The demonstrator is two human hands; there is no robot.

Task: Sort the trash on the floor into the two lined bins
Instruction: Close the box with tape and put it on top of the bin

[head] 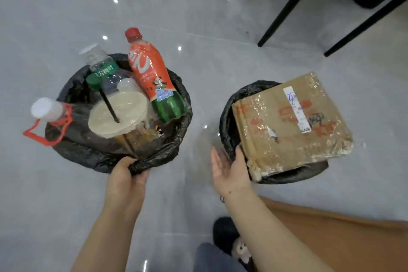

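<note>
On a grey tiled floor [198, 73], the left hand [127, 174] grips the bottle bin's liner [154, 161]; the right hand [229, 170], fingers spread, steadies the box [291, 126], best pressed level into its bin [227, 117].

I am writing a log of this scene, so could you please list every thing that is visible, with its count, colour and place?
bins: 2, black liners, on the floor, side by side
red bottle: 1, red with green base, in the left bin, far side
clear bottle: 1, green label, in the left bin, far side
green cap: 1, in the left bin
cup with straw: 1, whitish lid, black straw, middle of the left bin
large bottle: 1, white cap, red handle, at the left bin's left rim
cardboard box: 1, brown, taped, lying across the right bin
black legs: top right
left hand: grips the left bin's liner
right hand: open, at the box's near corner
</note>
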